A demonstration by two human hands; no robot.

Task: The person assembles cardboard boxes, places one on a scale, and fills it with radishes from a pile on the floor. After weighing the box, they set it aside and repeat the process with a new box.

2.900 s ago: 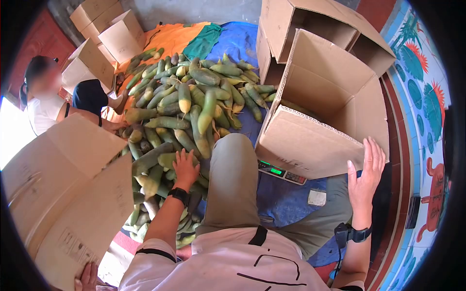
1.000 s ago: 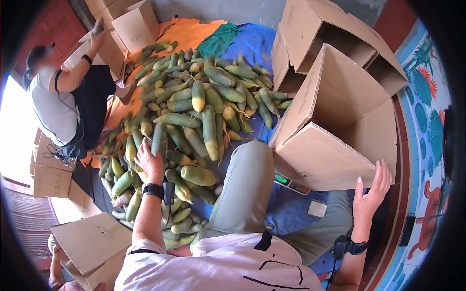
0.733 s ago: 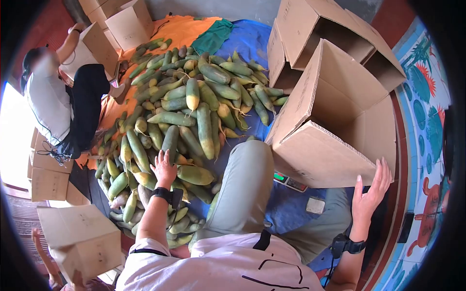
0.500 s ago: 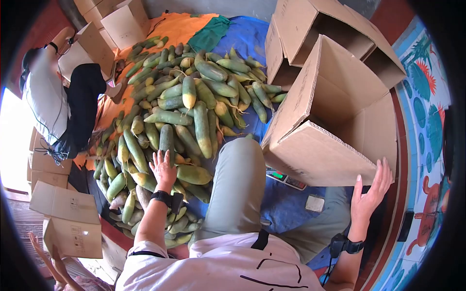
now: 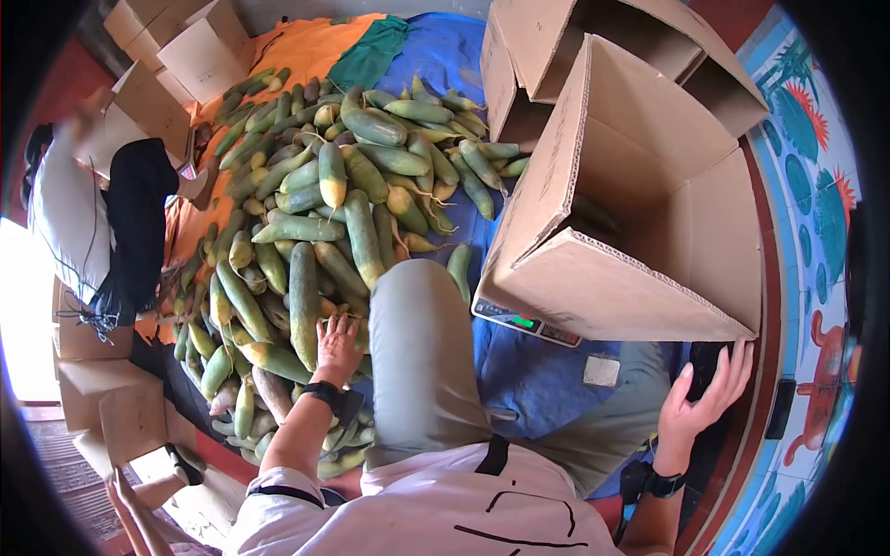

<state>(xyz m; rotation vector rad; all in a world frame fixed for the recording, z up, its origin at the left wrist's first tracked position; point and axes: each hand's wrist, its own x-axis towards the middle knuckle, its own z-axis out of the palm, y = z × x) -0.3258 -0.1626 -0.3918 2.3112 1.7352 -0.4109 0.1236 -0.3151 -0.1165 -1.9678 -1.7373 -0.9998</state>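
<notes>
A large pile of green radishes (image 5: 306, 227), many with yellowish ends and thin root tails, lies in front of me on the left. My left hand (image 5: 339, 352) rests on the near part of the pile, fingers spread, covering what is directly under the palm. Just beyond its fingertips lies a long dark green radish (image 5: 303, 301). To the right, an open cardboard box (image 5: 640, 287) sits tilted on a scale (image 5: 526, 322) with a lit green display. A dim radish shape (image 5: 593, 215) shows inside. My right hand (image 5: 709, 398) is open, close to the box's near right corner.
Other cardboard boxes (image 5: 640, 14) lie behind the open one. A person (image 5: 111, 213) sits at the left by more boxes (image 5: 209, 51). At lower left another person's arms (image 5: 134, 510) reach toward a box (image 5: 111, 398). Blue (image 5: 445, 56) and orange sheets (image 5: 315, 48) cover the floor.
My left hand has moved right and nearer me on the pile. The box has shifted slightly left, showing more of the scale. My right hand has come down off its edge.
</notes>
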